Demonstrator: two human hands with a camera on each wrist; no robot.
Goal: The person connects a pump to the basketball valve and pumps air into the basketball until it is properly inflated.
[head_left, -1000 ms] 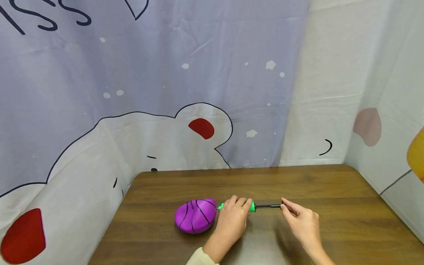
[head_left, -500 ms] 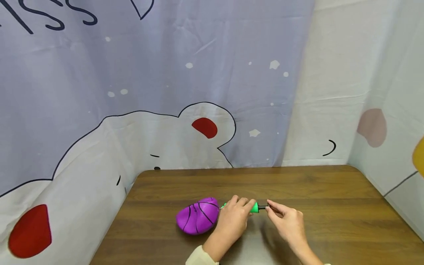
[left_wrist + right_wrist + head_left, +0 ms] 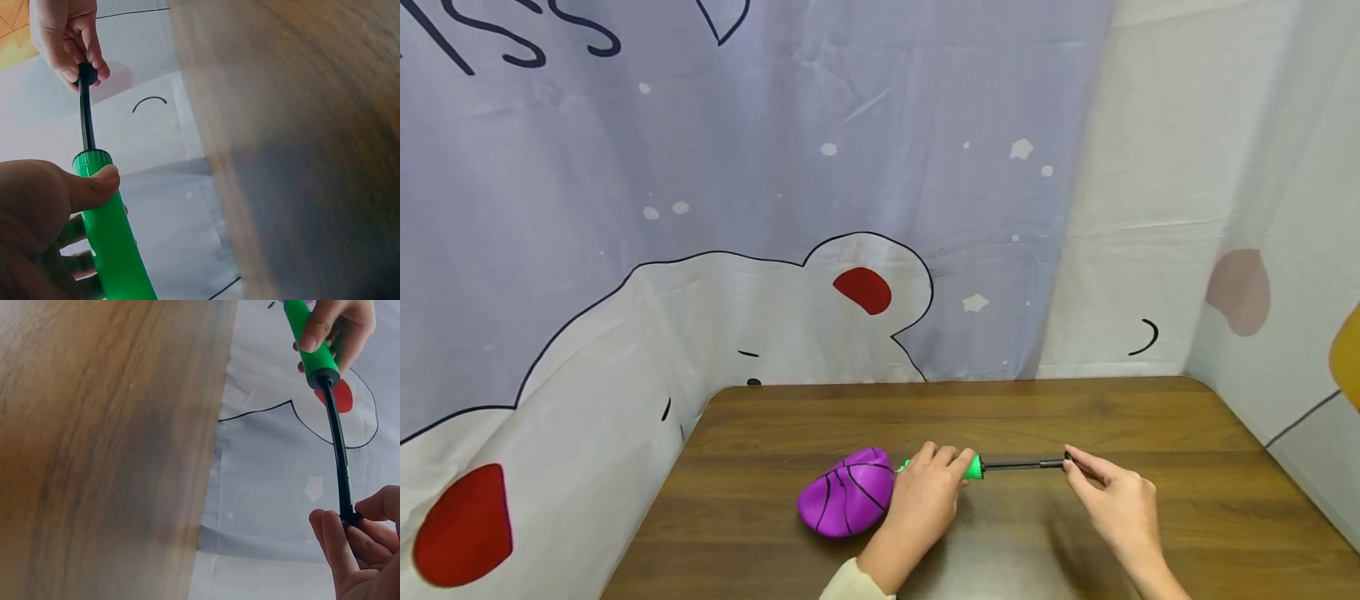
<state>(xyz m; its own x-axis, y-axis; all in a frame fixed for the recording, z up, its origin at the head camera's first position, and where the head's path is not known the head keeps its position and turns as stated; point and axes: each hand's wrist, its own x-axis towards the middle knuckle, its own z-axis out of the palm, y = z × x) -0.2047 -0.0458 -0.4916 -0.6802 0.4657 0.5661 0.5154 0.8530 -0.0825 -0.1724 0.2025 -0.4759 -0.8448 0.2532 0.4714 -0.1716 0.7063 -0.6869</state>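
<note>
A green hand pump (image 3: 115, 237) lies level in the left hand (image 3: 923, 492), whose thumb and fingers wrap its barrel. From the barrel's right end a long black plunger rod (image 3: 338, 444) sticks out. The right hand (image 3: 1116, 504) pinches the black knob (image 3: 87, 74) at the rod's end between thumb and fingers. At the pump's left end, a thin needle reaches a purple ball (image 3: 848, 493) with black lines. The ball is partly flat and misshapen. The left hand hides most of the barrel in the head view.
A brown wooden table (image 3: 760, 425) lies under the hands and ball. Behind it and along the sides hangs a printed curtain (image 3: 737, 167) with cartoon shapes.
The right hand first moved left, pushing the rod into the barrel, then moved right and drew it out further than before. The left hand stays on the barrel. The ball shifted slightly.
</note>
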